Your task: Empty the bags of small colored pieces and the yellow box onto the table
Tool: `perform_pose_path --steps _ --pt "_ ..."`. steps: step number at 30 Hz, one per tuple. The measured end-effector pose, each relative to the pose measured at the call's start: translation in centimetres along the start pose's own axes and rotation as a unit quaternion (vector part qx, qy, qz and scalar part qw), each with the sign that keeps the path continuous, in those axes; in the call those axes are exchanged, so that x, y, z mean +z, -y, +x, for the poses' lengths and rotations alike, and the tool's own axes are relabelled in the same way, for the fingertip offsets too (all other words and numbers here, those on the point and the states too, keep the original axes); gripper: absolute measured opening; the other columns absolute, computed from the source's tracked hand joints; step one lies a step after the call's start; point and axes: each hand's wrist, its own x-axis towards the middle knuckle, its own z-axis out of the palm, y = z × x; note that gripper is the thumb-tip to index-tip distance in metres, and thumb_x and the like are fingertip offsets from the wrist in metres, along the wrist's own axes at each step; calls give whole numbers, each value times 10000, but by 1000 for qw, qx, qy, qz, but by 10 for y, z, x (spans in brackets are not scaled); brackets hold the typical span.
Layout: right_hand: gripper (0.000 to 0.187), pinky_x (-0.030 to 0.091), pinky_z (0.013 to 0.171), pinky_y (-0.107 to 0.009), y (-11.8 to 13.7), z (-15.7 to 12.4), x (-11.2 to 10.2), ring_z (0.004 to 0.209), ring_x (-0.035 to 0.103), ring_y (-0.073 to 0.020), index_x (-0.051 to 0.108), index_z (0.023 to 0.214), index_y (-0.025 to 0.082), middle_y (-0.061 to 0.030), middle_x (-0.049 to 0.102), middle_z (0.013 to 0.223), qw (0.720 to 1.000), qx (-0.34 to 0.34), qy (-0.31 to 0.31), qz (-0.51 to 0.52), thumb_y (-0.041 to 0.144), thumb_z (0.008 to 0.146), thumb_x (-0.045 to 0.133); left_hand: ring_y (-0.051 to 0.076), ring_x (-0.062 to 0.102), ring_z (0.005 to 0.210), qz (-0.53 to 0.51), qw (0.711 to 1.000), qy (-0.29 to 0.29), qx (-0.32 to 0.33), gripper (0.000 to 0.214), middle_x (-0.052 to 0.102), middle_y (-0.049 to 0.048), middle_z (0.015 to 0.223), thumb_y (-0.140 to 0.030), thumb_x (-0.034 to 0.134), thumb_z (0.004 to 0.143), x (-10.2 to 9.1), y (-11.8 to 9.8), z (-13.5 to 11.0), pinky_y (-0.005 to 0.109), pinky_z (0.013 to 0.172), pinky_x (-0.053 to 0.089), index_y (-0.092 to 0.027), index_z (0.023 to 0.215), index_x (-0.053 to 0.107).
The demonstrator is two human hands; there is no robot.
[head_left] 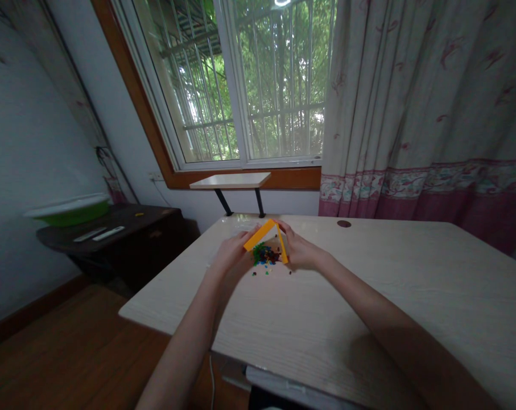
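Note:
A yellow-edged thing like a small open box or frame [261, 234] is held tilted over the table, a pale surface showing between its yellow sides. My left hand [232, 249] grips its left side, and my right hand [300, 249] is closed around the right side. Just below it lies a heap of tiny coloured pieces [266, 254], green, blue, dark and reddish. Several loose bits are scattered in front of the heap. Their exact kind is too small to make out. The fingertips are partly hidden behind the yellow thing.
The pale wooden table [389, 273] spreads under both forearms. At its back edge stands a small raised shelf [230, 181] on black legs, and a round brown disc [343, 224] is set nearby. On the left, a dark side table [151, 230] carries a green basin [70, 212].

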Motion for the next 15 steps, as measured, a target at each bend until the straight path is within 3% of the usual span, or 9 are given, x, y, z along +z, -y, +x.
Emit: perform_pose_path --steps 4,8,11,15 --pt "1013 295 1037 -394 -3 -4 1 1264 303 -249 38 1384 199 -131 202 1417 999 -21 -12 -33 110 568 631 222 588 962 -25 1000 -5 2 615 583 48 1146 -138 506 754 1 -4 1 294 791 447 -307 1322 339" --pt "1021 254 1035 -462 -3 7 2 1280 246 -274 27 1386 171 -153 226 1403 992 -36 -51 -112 195 585 661 225 604 925 -151 988 -31 5 582 614 66 1097 -138 549 698 9 -16 3 298 781 465 -245 1259 437" --pt "1028 209 1009 -544 -1 20 4 1268 225 -315 37 1392 154 -174 254 1384 975 -32 -73 -205 337 605 672 192 609 892 -295 954 -44 31 518 606 73 1094 -134 511 713 12 -27 5 294 772 480 -201 1223 451" --pt "1051 169 1002 -571 3 27 8 1251 225 -339 46 1400 152 -174 275 1371 953 -7 -93 -287 422 605 678 227 543 1029 -434 897 -47 68 578 534 105 1192 -162 561 683 12 -38 5 338 861 454 -159 1239 406"
